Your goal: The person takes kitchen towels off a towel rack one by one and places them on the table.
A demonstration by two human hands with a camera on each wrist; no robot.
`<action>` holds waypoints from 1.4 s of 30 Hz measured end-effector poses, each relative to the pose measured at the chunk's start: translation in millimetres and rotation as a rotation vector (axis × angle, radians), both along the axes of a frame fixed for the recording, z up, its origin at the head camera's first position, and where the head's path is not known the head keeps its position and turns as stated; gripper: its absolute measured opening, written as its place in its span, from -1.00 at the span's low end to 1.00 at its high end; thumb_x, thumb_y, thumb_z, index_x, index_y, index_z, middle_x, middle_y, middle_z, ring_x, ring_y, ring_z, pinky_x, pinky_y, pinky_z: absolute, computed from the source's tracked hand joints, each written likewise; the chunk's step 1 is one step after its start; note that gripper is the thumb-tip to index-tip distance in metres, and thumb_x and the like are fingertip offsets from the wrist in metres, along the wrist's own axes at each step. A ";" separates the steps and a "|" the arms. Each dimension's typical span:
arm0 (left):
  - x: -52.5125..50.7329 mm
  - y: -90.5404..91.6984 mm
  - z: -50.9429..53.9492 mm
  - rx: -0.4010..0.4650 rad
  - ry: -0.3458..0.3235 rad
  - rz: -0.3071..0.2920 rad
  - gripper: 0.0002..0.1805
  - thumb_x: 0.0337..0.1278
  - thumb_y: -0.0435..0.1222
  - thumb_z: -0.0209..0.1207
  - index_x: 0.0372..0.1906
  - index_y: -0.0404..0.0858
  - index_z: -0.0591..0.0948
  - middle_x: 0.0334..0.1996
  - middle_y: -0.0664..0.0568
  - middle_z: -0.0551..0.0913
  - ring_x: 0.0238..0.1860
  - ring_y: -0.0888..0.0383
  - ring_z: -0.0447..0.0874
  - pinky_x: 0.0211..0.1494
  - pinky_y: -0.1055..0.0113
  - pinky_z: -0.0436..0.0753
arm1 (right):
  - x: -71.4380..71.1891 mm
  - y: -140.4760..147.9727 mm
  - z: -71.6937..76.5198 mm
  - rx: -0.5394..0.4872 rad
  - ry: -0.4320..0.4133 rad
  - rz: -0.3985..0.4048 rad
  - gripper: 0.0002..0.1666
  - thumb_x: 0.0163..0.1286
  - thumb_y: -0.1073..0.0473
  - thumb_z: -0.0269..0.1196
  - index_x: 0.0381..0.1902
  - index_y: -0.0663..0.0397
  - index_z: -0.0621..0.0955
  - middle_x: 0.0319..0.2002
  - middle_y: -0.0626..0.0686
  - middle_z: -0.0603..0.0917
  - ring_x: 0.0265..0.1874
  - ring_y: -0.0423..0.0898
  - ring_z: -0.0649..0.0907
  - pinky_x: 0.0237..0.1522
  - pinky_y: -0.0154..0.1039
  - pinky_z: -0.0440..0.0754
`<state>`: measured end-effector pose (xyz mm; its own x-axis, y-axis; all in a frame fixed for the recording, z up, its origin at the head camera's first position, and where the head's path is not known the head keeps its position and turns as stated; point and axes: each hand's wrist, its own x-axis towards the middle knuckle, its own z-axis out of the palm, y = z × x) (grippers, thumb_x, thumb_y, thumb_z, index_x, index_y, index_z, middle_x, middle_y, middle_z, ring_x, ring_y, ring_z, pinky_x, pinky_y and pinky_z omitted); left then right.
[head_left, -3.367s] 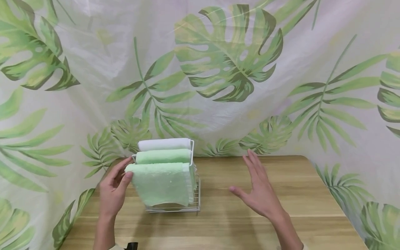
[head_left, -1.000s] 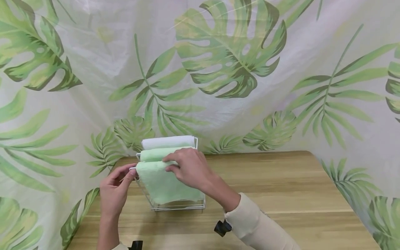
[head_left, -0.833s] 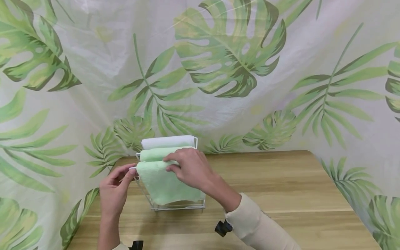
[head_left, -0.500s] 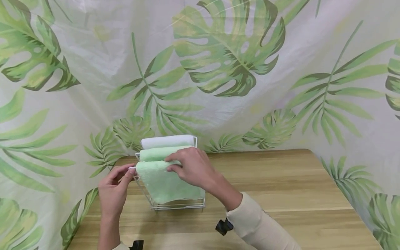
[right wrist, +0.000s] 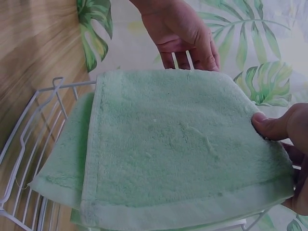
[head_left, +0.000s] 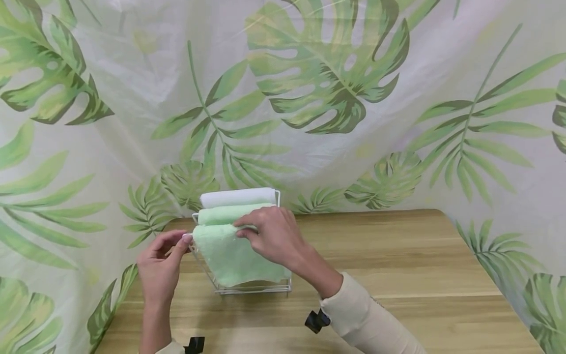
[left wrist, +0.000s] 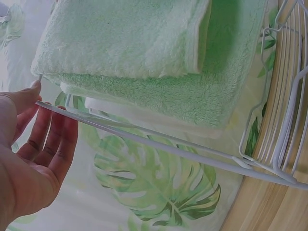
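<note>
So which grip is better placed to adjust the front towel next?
Probably the right grip: it pinches the front towel near its top, while the left grip holds the rack.

Front towel [head_left: 239,258] and middle towel [head_left: 216,215]: plain pale green. Rear towel [head_left: 239,197]: plain white. Rack [left wrist: 192,155]: white. Table [head_left: 376,260]: light brown, streaked wood grain. Backdrop cloth [head_left: 442,64]: whitish, large green leaf print. Sleeve [head_left: 367,314]: plain cream.

The left grip [left wrist: 31,173] pinches a white rack [left wrist: 183,155] holding green towels [left wrist: 120,43].
</note>
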<state>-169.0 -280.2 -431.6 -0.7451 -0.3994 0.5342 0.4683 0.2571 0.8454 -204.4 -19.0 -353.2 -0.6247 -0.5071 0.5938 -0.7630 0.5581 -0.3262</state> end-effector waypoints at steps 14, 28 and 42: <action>0.7 -1.2 0.9 0.007 -0.008 -0.016 -0.82 0.27 -0.57 0.38 -0.09 -0.62 0.71 -0.33 0.20 0.82 -0.34 0.36 0.81 -0.23 0.52 0.84 | -2.7 -2.5 7.5 0.000 0.062 0.024 -0.88 0.38 0.06 0.52 -0.14 -0.17 0.89 -0.25 -0.17 0.90 -0.53 -0.29 0.71 -0.63 -0.57 0.28; 0.3 -0.9 1.7 0.032 -0.002 -0.043 -0.83 0.26 -0.60 0.37 -0.10 -0.64 0.70 -0.33 0.18 0.82 -0.35 0.34 0.80 -0.25 0.55 0.82 | -12.3 -1.0 44.3 0.056 0.067 0.078 -0.83 0.45 0.06 0.45 -0.07 -0.10 0.86 -0.12 -0.11 0.90 -0.29 -0.19 0.85 -0.38 -0.29 0.76; -1.1 -0.6 1.3 0.041 0.025 -0.057 -0.80 0.25 -0.61 0.37 -0.11 -0.70 0.67 -0.35 0.16 0.81 -0.39 0.31 0.79 -0.26 0.55 0.82 | -15.8 16.1 80.1 -0.049 0.021 0.077 -0.80 0.44 0.07 0.46 -0.04 -0.05 0.87 -0.11 -0.07 0.90 -0.49 -0.27 0.73 -0.39 -0.44 0.53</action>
